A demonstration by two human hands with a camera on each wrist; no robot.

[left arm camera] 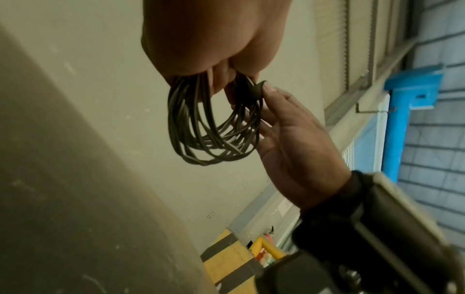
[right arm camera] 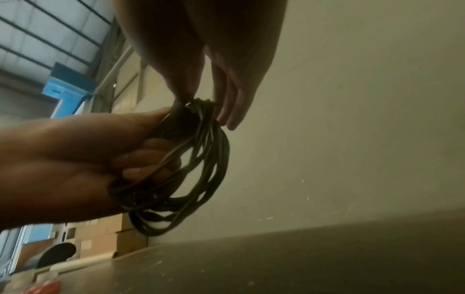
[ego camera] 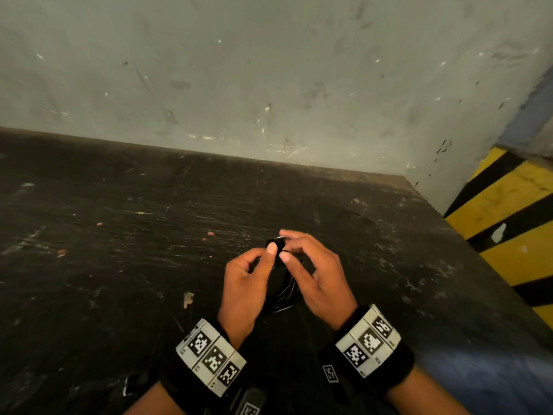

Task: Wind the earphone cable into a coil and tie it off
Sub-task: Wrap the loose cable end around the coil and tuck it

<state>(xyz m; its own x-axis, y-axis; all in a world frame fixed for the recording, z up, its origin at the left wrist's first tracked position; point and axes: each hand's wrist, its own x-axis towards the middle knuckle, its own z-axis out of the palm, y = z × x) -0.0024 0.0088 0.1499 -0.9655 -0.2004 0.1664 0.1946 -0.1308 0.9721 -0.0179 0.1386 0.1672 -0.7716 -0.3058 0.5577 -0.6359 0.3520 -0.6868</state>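
Left hand (ego camera: 244,287) grips the coil (left arm camera: 214,127); right hand (ego camera: 314,275) pinches the strap (ego camera: 276,244) at the coil's top — pull it snug, loops bunched, before fastening.

right wrist cam | left hand (right arm camera: 75,159) comes in from the left, fingers curled round one side of the coiled black earphone cable (right arm camera: 191,179) | right hand (right arm camera: 201,59) pinches the top of the coil from above | loops hang loose over a dark table (right arm camera: 327,258) | pale wall (right arm camera: 352,119) behind | cardboard boxes (right arm camera: 105,238) lower left
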